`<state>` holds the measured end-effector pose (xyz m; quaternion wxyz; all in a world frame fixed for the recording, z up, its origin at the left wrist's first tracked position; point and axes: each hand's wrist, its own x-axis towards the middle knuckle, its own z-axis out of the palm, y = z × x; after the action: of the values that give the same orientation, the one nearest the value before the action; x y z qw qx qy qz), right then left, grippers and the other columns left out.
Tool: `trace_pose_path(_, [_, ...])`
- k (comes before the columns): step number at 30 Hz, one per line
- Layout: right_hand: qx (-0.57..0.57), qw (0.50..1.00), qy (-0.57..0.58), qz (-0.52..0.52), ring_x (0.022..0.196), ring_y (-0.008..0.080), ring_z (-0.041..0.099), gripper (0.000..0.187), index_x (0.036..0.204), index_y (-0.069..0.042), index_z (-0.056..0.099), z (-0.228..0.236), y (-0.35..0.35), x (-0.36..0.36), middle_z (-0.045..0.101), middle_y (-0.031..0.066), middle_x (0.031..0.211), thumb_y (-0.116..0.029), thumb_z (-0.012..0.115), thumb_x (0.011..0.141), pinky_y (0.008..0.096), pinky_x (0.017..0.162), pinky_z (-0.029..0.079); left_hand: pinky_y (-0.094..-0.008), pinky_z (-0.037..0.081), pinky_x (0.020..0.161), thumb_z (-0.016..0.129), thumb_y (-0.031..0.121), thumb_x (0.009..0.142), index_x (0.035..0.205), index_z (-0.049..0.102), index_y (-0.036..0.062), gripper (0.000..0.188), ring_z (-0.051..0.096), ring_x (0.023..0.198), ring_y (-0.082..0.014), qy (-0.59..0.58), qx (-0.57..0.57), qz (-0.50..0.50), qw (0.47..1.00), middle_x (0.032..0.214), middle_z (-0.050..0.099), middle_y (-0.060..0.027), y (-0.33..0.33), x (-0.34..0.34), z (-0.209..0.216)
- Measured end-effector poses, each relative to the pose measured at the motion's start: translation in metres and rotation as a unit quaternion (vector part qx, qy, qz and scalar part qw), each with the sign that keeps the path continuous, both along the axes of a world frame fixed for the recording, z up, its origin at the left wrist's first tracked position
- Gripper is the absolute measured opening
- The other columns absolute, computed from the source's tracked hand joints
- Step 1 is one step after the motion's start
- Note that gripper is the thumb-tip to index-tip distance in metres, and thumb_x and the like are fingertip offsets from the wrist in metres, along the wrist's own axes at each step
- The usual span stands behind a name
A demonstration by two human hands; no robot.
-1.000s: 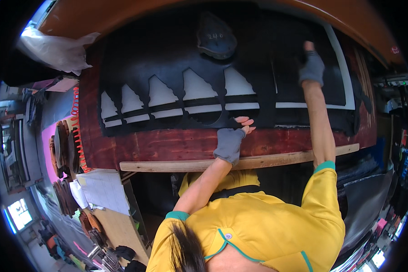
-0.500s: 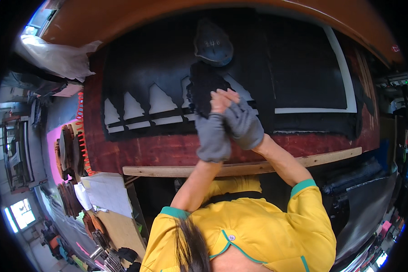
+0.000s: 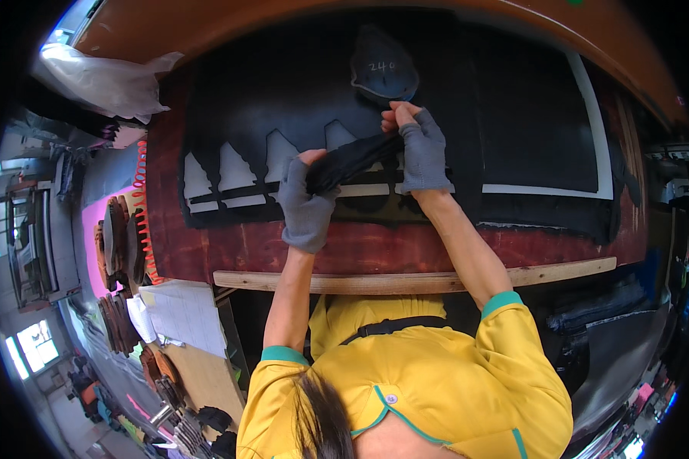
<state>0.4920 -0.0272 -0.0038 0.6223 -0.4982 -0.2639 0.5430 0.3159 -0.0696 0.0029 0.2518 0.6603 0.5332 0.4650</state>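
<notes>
My left hand (image 3: 305,200), in a grey fingerless glove, is closed round one end of a bunch of black cut-out sheet pieces (image 3: 354,163). From there the bunch slants up to my right hand (image 3: 422,149), gloved the same way, whose curled fingers close at its other end. Beyond my right fingertips lies a dark pointed cutting die (image 3: 384,67) with chalk marks; whether the fingers touch it, I cannot tell. Under my hands spreads a black sheet (image 3: 283,92) with a row of jagged, tree-like holes, pale board (image 3: 237,170) showing through.
A red worktable (image 3: 344,245) carries the sheets, with a wooden strip (image 3: 413,283) along its near edge. An orange-brown beam (image 3: 283,27) crosses the far side. At left hang a coiled red hose (image 3: 142,206) and brown cut pieces (image 3: 113,237). Another black sheet (image 3: 536,122) lies right.
My hands were together over the black pieces; now they are apart, left hand leftward, right hand right and farther up, with the bunch stretched between them. The whole view has shifted slightly.
</notes>
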Motion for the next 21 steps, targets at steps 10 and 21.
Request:
trace_pose_path(10, [0.044,0.994,0.093,0.035,0.098,0.0164,0.062,0.037,0.123,-0.003,0.057,0.017,-0.007,0.000,0.064,0.0078,0.110,-0.029,0.063,0.097,0.0306,0.094,0.049,-0.0286,0.050,0.080,0.077,-0.009,0.070,0.102,0.067,0.0031,0.036,0.065,0.090,-0.0189,-0.181,-0.052,-0.041,0.981,0.099,0.069,-0.0066,0.008,-0.005,-0.009])
trace_pose_path(21, [0.275,0.822,0.041,0.498,0.128,0.0291,0.051,0.113,0.139,0.003,0.045,0.064,-0.039,-0.006,0.049,0.0182,0.140,-0.035,0.100,0.048,0.0421,0.112,0.038,-0.0306,0.047,0.095,0.094,0.029,0.064,0.119,0.062,0.0082,0.067,0.058,0.108,-0.0133,-0.538,-0.335,-0.114,0.765,0.110,0.064,0.0018,-0.049,-0.018,-0.022])
